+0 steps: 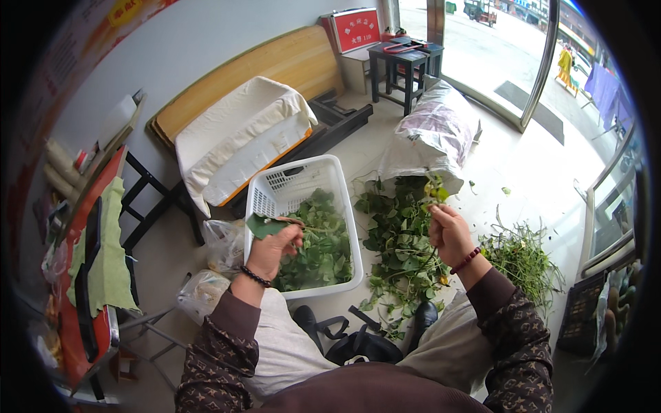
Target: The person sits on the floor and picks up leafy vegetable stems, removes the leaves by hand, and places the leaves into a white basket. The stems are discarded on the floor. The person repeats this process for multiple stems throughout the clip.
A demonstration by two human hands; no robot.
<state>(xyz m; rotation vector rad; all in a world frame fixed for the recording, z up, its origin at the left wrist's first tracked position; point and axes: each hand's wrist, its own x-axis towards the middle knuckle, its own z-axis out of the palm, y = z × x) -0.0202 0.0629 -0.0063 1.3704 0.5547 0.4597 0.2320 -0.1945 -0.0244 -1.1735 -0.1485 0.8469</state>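
Note:
My left hand (276, 250) is over the near left part of a white plastic basket (347, 206), pinching a broad green leaf (264, 226) by its stalk. Inside the basket lies a heap of picked green leaves (320, 248). Over to the right, my right hand (450, 232) grips a leafy vine sprig (436, 190) with some yellowish leaves at its top. Below and beside that hand, a pile of leafy green vines (395, 237) spreads on the floor from the mouth of a white woven sack (434, 131). Farther right lies a heap of bare green stems (521, 258).
A white foam box (258, 149) draped with cloth stands behind the basket. Plastic bags (204, 291) sit at its left, near a red table (85, 330). Black stools (400, 64) stand by the glass door (537, 67). A black strapped bag (364, 346) lies between my feet. At right is a dark crate (578, 315).

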